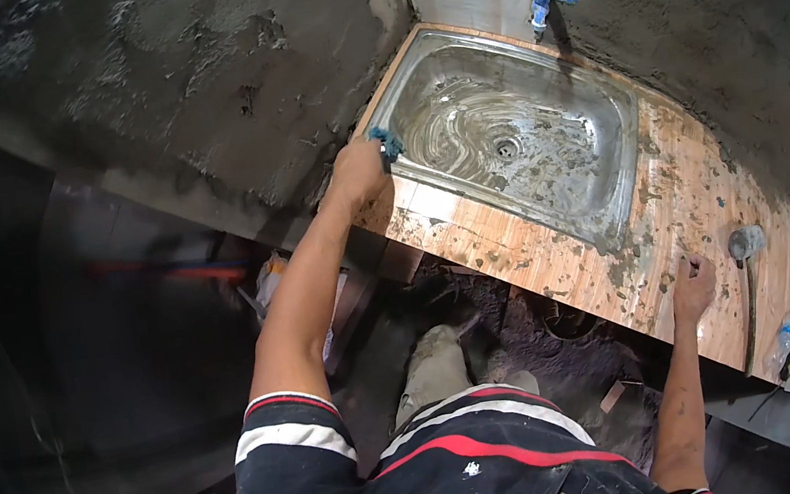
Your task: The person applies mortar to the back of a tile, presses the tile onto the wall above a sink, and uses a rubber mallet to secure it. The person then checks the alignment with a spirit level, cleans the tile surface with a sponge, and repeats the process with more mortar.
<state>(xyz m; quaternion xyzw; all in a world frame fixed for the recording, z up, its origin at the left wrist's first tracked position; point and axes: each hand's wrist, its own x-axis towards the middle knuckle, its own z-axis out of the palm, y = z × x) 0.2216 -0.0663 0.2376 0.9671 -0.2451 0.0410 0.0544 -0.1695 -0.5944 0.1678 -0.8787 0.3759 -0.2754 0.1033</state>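
Observation:
My left hand [360,173] is closed around a bunched blue-green rag [386,144] at the left rim of a metal sink [499,197]. Grey, swirled smears of wet mortar coat the sink's basin around its drain. To the right, my right hand [694,288] rests as a fist on the wood-patterned countertop [558,259], with nothing visible in it. Crumbs and patches of mortar are scattered over this countertop, thickest near the sink's right corner.
A blue tap [543,6] juts out above the sink's far side. Rough grey plastered walls [190,84] meet the counter. At its right end are a small greyish cup-like object [746,243] and a clear plastic bottle [789,333]. Below the front edge lies dark, debris-strewn ground.

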